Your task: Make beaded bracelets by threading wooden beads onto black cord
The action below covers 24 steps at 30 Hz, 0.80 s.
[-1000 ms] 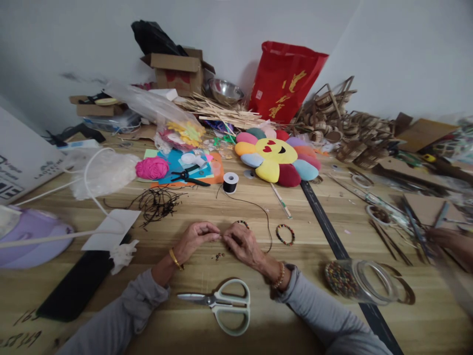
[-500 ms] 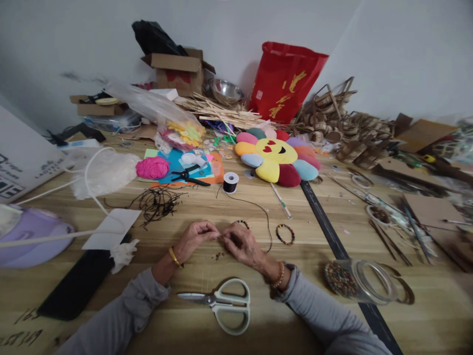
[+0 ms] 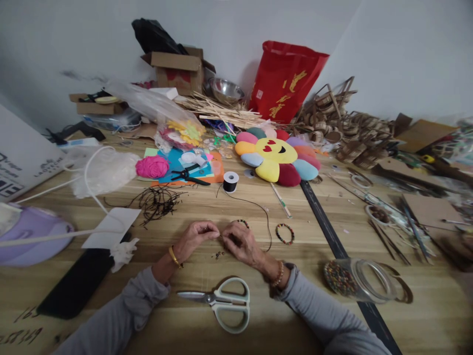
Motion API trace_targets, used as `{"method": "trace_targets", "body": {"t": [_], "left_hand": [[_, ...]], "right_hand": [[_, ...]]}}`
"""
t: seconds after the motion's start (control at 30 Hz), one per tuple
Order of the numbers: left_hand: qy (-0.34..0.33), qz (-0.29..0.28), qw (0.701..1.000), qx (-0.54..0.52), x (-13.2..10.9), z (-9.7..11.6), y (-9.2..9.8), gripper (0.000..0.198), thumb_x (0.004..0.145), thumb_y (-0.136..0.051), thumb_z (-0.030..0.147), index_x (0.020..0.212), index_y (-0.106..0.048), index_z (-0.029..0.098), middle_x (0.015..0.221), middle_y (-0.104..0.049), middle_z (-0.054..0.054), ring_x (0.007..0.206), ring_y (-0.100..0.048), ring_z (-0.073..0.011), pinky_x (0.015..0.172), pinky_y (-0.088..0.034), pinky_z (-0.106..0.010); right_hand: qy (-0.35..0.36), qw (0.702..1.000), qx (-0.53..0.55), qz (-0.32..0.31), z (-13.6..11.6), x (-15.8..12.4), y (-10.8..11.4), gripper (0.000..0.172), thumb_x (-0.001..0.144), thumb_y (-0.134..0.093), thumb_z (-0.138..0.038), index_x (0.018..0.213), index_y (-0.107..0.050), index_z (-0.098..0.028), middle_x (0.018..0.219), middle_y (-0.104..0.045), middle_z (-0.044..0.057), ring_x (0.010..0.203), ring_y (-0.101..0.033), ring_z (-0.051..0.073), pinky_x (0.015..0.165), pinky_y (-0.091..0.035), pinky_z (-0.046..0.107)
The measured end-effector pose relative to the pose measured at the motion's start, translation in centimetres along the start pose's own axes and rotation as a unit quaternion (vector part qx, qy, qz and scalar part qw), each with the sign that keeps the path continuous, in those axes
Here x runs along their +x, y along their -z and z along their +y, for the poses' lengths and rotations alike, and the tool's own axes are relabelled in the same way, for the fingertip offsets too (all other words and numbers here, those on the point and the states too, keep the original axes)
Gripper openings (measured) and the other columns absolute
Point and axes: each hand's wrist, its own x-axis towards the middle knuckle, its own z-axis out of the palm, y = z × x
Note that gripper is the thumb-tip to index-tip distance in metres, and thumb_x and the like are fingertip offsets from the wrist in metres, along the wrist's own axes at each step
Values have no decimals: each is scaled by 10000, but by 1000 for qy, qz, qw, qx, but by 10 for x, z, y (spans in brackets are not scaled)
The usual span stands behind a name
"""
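My left hand (image 3: 194, 237) and my right hand (image 3: 241, 240) rest on the wooden table (image 3: 207, 207), fingertips pinched together between them. A thin black cord (image 3: 265, 217) runs from my right hand up to a black thread spool (image 3: 230, 182); a short run of beads (image 3: 242, 222) shows above my right hand. What the left fingers pinch is too small to make out. A few loose beads (image 3: 219, 255) lie just below the hands. A finished bead bracelet (image 3: 286, 233) lies to the right, and pale green scissors (image 3: 224, 303) lie near the front edge.
A tipped glass jar of beads (image 3: 356, 281) lies at the right by a long black ruler (image 3: 328, 231). Farther back sit a flower cushion (image 3: 276, 157), a red bag (image 3: 285, 79), a cardboard box (image 3: 180, 71), a tangle of black cord (image 3: 158, 201) and a black phone (image 3: 79, 283).
Another person's hand at the right edge has drawn away out of view. My own hands have barely shifted, still pinched together.
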Motion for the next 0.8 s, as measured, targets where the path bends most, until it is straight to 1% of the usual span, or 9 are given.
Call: {"method": "trace_targets", "body": {"t": [0.2,0.33,0.4,0.57,0.8], "left_hand": [[6,17,1000,-18,-1,-3,2,133,711,-659,263,680,-636,135,629,-567,21,645,-485,-127,657,-390,-241],[4,15,1000,-26,-1,-4,2,121,714,-654,250,686,-644,134,639,-574,18,656,-487,-127,669,-395,-240],[3,13,1000,-24,0,-3,2,118,710,-652,246,679,-644,133,642,-575,15,663,-490,-129,675,-398,-242],[-2,12,1000,-18,0,-3,1,110,704,-661,241,678,-645,135,644,-582,12,668,-498,-134,677,-403,-247],[2,9,1000,1,-1,-3,1,139,711,-665,271,684,-645,136,659,-589,7,679,-502,-140,670,-402,-249]], "right_hand": [[-34,999,5,20,-3,1,1,133,908,-474,-265,851,-560,-181,755,-581,42,701,-534,155,664,-440,279],[-69,996,52,5,-3,1,1,149,909,-508,-285,943,-599,-171,803,-633,49,719,-584,146,681,-469,265],[-78,995,64,-4,-2,1,0,171,910,-519,-306,941,-617,-169,811,-649,51,721,-597,144,684,-478,261],[-87,994,67,-16,1,-1,-2,208,909,-530,-336,898,-642,-161,765,-646,47,687,-584,140,652,-473,253],[-82,995,60,-1,2,1,-1,218,911,-526,-340,836,-633,-165,711,-617,40,663,-558,146,646,-455,266]]}}
